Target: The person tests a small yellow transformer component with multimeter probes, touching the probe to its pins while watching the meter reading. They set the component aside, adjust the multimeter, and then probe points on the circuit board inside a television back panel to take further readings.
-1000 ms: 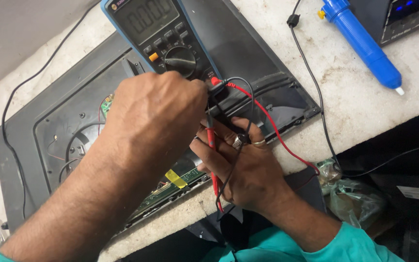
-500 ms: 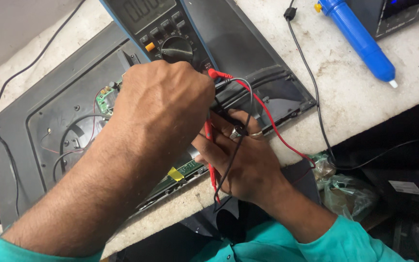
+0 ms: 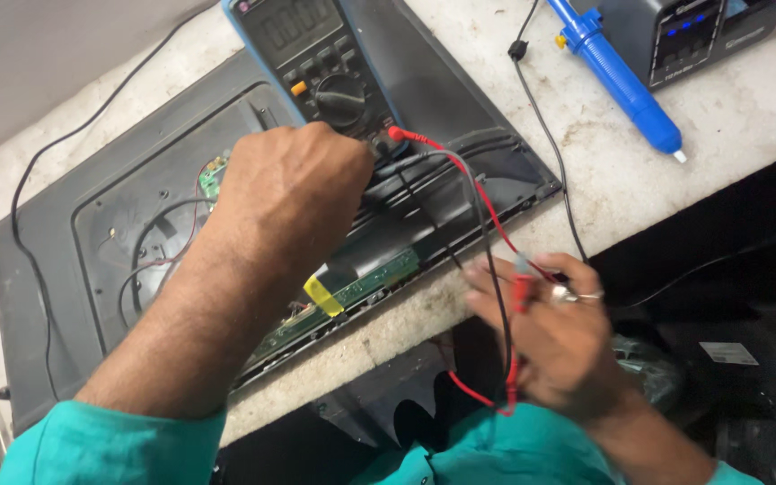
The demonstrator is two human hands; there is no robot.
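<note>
Leads (image 3: 487, 224), thin and limp, are trailing from the meter (image 3: 321, 63) on the panel (image 3: 92, 233) to the right hand (image 3: 554, 346), which is pinching the red probe (image 3: 521, 296); best held by its stiff handle. Left hand (image 3: 294, 193) is lying curled near the dial, grip hidden.

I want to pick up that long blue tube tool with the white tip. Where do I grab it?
Grab the blue tube tool around the plain middle of its barrel, coming down from above. It lies flat on the bench, slanted, with bare space on both long sides. Probably skip the white tip and the knobby top end, which look harder to grip.
</note>
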